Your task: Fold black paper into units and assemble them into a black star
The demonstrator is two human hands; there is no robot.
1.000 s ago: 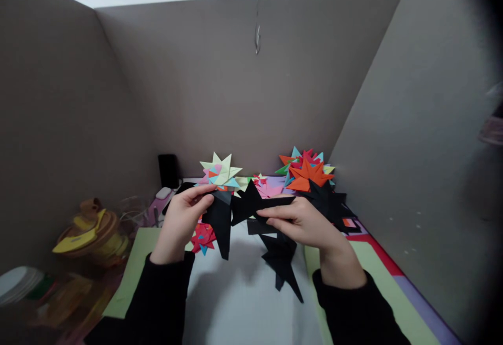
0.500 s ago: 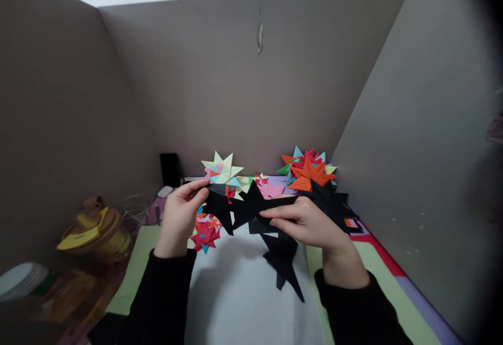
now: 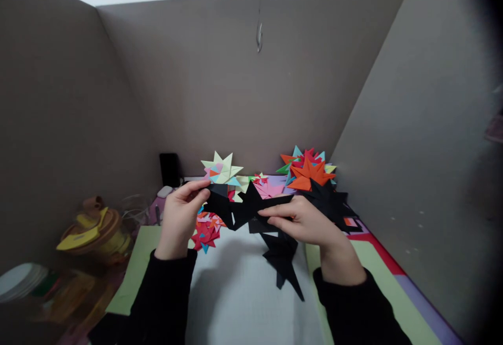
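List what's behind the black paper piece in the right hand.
Pink paper shows beyond the black paper piece; the pink's lower part and anything else directly behind are covered.

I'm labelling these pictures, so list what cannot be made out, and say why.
All in the head view:
Folded black paper: part covered by the left hand.
Pointed black piece: part covered by the right hand.
Whether these two touch: black on black hides any border.
Sleeves: upper parts cut off by the bottom edge.
White round thing: blurred, cut off by the left edge.
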